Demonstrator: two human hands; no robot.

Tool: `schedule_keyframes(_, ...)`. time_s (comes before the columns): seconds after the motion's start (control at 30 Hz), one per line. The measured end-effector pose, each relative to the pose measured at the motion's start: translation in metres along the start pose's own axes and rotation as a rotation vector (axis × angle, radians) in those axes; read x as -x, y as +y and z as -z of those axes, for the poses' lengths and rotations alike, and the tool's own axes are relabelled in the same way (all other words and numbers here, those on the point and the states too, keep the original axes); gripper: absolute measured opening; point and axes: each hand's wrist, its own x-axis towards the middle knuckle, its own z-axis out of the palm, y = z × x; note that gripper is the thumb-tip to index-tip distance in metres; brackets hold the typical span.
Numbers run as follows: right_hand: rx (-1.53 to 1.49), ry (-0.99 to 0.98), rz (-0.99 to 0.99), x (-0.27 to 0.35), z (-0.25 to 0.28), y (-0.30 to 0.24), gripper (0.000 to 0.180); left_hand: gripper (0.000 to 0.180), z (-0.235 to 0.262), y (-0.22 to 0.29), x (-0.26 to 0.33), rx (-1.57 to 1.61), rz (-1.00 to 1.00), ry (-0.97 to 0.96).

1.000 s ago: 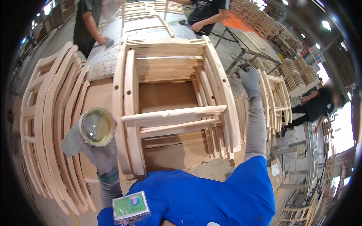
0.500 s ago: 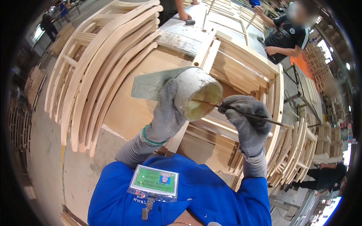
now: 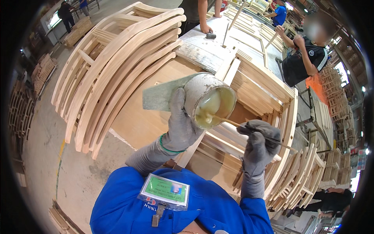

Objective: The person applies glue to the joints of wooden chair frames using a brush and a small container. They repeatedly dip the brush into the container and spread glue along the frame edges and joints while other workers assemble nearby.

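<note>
My left hand (image 3: 179, 126), in a grey glove, is closed around a whitish, glue-crusted cup (image 3: 191, 93) tipped so that its mouth faces right and toward me. A flat greyish-green board (image 3: 157, 95) sticks out to the cup's left. Inside lies a pale yellow, thick liquid (image 3: 212, 107) that looks like glue. A thin wooden stick (image 3: 229, 121) has its tip in this liquid. My right hand (image 3: 260, 142), gloved too, grips the stick near its middle, and the stick's far end shows beyond the fingers.
Curved wooden chair frames (image 3: 117, 74) stand stacked at the left. Below the cup is a wooden frame (image 3: 290, 113) beside brown board (image 3: 144, 111). Two people work at the white table (image 3: 202, 45) beyond, one holding a dark tool (image 3: 210, 35). More chair frames (image 3: 302, 175) lean at the right.
The cup has tilted, so more of the liquid shows. My right hand and the stick have moved slightly down. The view has shifted, and the person at far right has raised both hands.
</note>
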Motion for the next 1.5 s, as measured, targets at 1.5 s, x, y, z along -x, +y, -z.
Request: schedule_keyframes(1.5, 0.574, -0.275, -0.535, -0.375, 0.145, 0.237, 0.032, 0.059, 0.085, -0.044, -0.06, 0.029, 0.033, 0.403)
